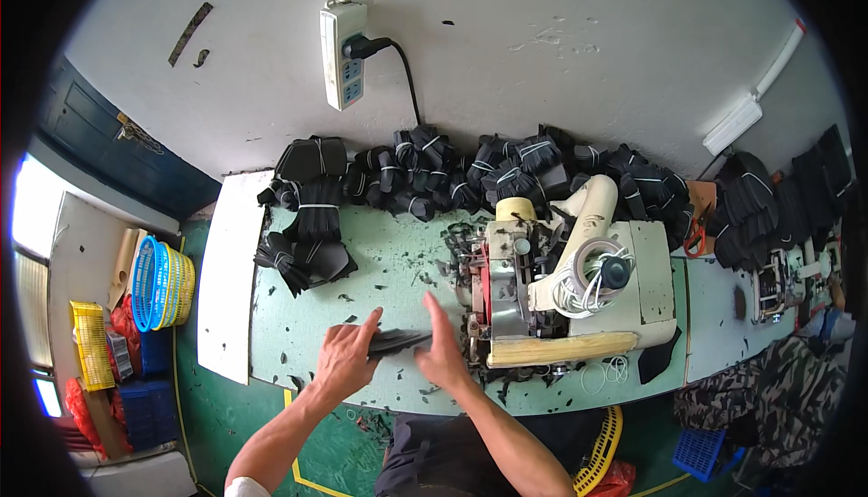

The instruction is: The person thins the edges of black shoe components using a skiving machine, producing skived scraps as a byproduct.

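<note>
Black, thin sheet-like pieces: one stack (398,342), held above the near part of the pale green counter (389,266), roughly edge-on to the camera. Clock bearings below are taken from this stack, 12 toward the wall.

Left hand (348,352), at 9 o'clock: grasping the left end of the stack, one finger raised. Right hand (440,357), at 3 o'clock: against the right end, one digit pointing up; cannot tell whether its fingers close on the pieces. Dark scraps scattered on the counter around both.

Between 2 and 3 o'clock: machine (511,266), cream and metal, with a coiled white cable (568,300) on top. Between 10 and 11: fanned black bundles (312,262). From 12 round to 2, along the wall: many more tied bundles (416,167), pale bands visible.

Farther out. Just short of 12: power strip (344,54) on the wall, black plug inserted. Between 9 and 10: blue and yellow baskets (185,289). At 4, below the counter edge: yellow basket (604,452).
</note>
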Demonstrator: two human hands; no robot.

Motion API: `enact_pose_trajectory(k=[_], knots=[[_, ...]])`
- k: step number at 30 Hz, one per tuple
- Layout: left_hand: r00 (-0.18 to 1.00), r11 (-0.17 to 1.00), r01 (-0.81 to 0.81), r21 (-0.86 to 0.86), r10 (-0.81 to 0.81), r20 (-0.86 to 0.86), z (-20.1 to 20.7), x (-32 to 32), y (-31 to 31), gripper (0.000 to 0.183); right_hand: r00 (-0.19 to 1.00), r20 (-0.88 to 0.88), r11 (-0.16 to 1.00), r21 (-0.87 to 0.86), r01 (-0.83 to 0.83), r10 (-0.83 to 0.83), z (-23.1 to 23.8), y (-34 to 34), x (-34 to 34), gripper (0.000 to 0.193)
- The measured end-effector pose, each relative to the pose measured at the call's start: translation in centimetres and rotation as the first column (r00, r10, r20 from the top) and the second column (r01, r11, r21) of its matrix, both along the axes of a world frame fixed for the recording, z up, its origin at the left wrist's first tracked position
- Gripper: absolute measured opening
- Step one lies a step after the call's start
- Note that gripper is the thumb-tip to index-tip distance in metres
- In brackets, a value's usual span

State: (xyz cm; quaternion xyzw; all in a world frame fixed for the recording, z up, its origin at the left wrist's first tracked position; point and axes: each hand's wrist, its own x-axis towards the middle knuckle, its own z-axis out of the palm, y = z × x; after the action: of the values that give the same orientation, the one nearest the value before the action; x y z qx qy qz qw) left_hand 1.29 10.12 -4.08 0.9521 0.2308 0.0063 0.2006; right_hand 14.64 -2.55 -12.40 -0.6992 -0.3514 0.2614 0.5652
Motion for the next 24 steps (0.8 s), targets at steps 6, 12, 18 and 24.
enact_pose_trajectory(k=[6, 12, 18, 24], knots=[[0.994, 0.994, -0.099, 0.043, 0.097, 0.051, -1.7, -1.7, -0.1, 0.079, 0.965, -0.191, 0.984, 0.027, -0.176, 0.178, 0.2, 0.2, -0.2, 0.088], [0.992, 1.000, 0.010, -0.015, -0.008, 0.124, -4.4, -1.5, 0.3, 0.072, 0.969, 0.007, 0.964, 0.101, -0.246, 0.247, -0.1, 2.1, -2.1, 0.087], [0.995, 0.992, -0.098, 0.085, 0.097, 0.020, -3.6, -0.9, 1.3, 0.074, 0.968, -0.110, 0.972, 0.093, -0.217, 0.226, 0.1, 2.7, -2.0, 0.080], [0.993, 0.991, -0.103, 0.081, 0.106, -0.044, -2.3, -0.2, 1.6, 0.074, 0.997, -0.039, 0.993, 0.104, -0.061, 0.066, -0.9, 4.4, -2.8, 0.050]])
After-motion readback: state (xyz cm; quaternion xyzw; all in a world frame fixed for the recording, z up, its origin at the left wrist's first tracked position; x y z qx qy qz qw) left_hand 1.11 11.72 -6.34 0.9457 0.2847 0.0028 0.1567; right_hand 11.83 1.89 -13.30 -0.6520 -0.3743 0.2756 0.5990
